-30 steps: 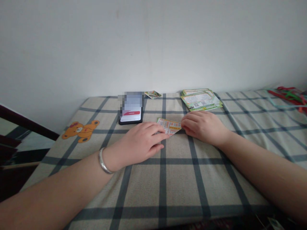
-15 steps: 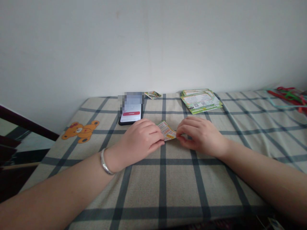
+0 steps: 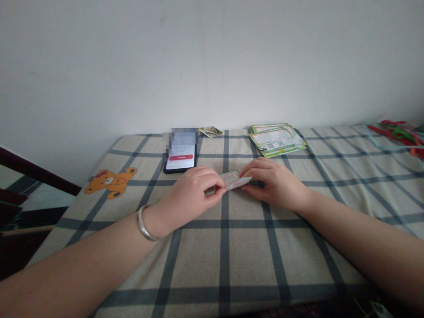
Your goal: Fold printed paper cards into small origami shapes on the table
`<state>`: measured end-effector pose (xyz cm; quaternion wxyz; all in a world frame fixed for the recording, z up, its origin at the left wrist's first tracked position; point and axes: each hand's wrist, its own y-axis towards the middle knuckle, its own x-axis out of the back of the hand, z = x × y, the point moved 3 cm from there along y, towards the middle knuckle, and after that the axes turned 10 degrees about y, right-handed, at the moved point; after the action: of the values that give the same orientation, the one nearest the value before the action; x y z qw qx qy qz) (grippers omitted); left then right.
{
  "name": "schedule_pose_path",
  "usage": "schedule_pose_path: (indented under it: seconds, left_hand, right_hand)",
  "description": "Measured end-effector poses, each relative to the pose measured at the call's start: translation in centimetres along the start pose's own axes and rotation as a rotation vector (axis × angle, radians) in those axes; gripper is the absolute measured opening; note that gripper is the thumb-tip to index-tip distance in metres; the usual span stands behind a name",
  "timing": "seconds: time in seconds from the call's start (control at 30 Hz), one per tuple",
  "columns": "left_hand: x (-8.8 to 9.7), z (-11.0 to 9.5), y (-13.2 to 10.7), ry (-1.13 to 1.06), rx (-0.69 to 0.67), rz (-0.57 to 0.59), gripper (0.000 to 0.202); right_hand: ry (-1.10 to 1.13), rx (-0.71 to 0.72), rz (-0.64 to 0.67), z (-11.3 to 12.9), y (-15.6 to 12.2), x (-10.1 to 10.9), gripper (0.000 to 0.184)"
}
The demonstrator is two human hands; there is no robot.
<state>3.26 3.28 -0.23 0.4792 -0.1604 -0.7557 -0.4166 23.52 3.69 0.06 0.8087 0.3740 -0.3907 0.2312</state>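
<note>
The left hand point(image 3: 190, 196) pinches the folded paper point(image 3: 234, 181) at nine o'clock, thumb against fingers; the right hand point(image 3: 276, 183), thumb and fingers slightly parted, meets its three-o'clock end — grip unclear. Beyond: phone point(image 3: 180, 161) at ten, card stack point(image 3: 278, 142) at two.

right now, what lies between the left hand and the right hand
In the head view, a small, partly folded printed paper spans the gap between the left hand, which pinches one end, and the right hand.

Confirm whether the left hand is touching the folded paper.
Touching. The head view shows the left hand pinching the left end of the folded paper between thumb and fingers.
</note>
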Motion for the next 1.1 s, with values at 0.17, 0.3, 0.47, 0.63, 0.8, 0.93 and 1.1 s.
schedule_pose_path:
  seconds: [0.17,0.3,0.47,0.63,0.8,0.93,1.1]
  left_hand:
    - [0.1,0.1,0.2,-0.123,0.098,-0.023,0.008]
    - [0.1,0.3,0.2,-0.178,0.15,-0.006,0.007]
    - [0.0,0.4,0.2,-0.206,0.16,0.012,0.005]
    - [0.3,0.1,0.1,-0.179,0.106,0.025,0.007]
    - [0.0,0.5,-0.1,-0.165,0.18,0.067,0.009]
    - [-0.1,0.7,-0.3,-0.153,0.21,-0.04,0.018]
    - [0.3,0.3,-0.5,-0.039,0.073,-0.128,0.033]
  right_hand:
    - [0.002,0.01,-0.05,-0.6,0.0,0.0,0.008]
    - [0.052,0.001,-0.093,-0.4,0.1,0.2,0.004]
    - [0.191,-0.026,-0.16,-0.2,0.1,0.3,0.007]
    - [0.28,-0.07,-0.263,-0.7,-0.4,0.9,0.004]
    - [0.525,-0.193,-0.294,-1.2,-0.6,1.1,0.007]
    - [0.736,-0.31,-0.254,-1.4,-0.3,0.4,0.01]
    - [0.747,-0.496,-0.16,-2.2,-0.1,-0.3,0.017]
